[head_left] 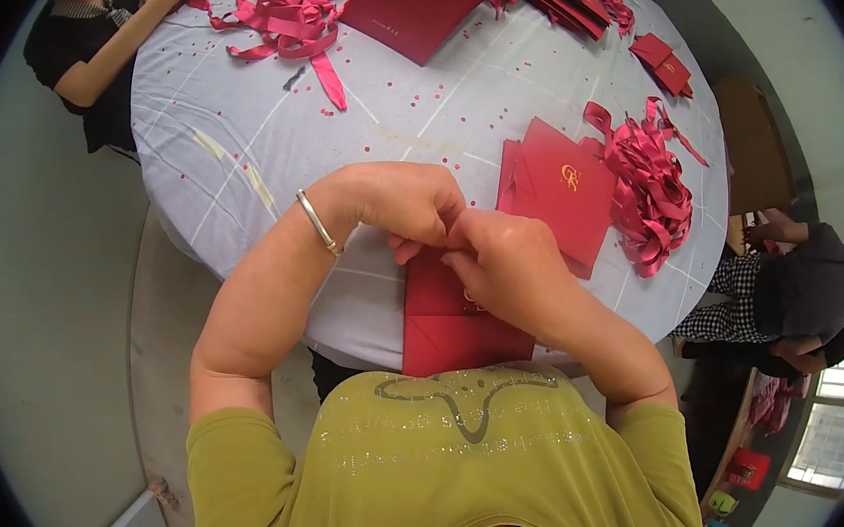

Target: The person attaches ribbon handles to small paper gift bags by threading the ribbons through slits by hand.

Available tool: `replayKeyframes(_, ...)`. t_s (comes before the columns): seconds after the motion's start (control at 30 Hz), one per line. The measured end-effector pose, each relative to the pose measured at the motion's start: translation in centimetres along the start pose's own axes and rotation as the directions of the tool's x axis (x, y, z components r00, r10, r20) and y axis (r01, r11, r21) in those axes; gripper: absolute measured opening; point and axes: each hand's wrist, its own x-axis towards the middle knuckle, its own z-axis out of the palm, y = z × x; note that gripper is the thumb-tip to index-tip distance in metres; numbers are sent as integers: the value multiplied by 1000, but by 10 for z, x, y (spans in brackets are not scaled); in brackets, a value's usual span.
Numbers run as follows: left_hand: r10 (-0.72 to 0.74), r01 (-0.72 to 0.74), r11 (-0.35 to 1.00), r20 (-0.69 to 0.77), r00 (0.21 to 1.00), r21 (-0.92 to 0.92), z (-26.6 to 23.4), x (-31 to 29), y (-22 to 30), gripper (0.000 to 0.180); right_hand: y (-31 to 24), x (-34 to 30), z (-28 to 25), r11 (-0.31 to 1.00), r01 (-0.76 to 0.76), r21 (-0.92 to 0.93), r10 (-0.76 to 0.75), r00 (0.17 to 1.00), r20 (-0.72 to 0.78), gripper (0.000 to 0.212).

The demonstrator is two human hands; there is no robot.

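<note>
Fingertips of both hands meet above the top edge of a dark red folded card envelope (457, 327). The left hand (402, 202) is curled down, fingers bent and pinched together at the tips; the right hand (503, 261) is curled likewise, knuckles up, fingertips pressed against the left ones. Something small seems pinched between them, possibly a ribbon end, but the fingers hide it, cannot tell. The envelope lies flat at the near edge of the table, partly under both hands, its lower end over the rim toward the person's chest. A thin silver bangle (318, 222) sits on the left wrist. The person wears an olive green short-sleeved top (445, 456).

Just right of the hands lies a stack of matching red envelopes with a gold emblem (559, 190), touching a heap of shiny red satin ribbons (654, 189) further right. All rest on a round table under a pale grey-white cloth (253, 128) sprinkled with tiny red paper dots.

At the far side: a larger red folder with a gold emblem (410, 1), another tangle of red ribbons (298, 17) to its left, more red envelopes stacked at the far right (665, 64).

1 co-worker in a black top (80, 43) sits at the far left, a hand on the table edge. 2 more people (801, 297) sit off right, well apart from the table, near a window.
</note>
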Motion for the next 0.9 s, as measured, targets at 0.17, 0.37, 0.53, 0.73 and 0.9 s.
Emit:
replayKeyframes(0.17,13,-13,1000,7,1000,-14,5,-5,13,17,3,-2,-16,995,44,-85,-38,996,76,23)
replayKeyframes(0.37,2,-2,995,7,1000,-95,8,-6,13,26,25,10,-59,979,54,194,-111,949,296,40)
replayKeyframes(0.53,-82,84,988,21,996,-126,9,-4,13,19,45,19,-64,744,-96,661,-196,915,354,44)
replayKeyframes(0.73,-108,107,993,-16,994,-48,10,-5,19,18,42,19,-68,469,-179,865,-201,932,302,47)
replayKeyframes(0.9,-131,124,984,-51,990,-128,11,-7,16,8,31,18,-64,296,-173,939,-145,964,223,38)
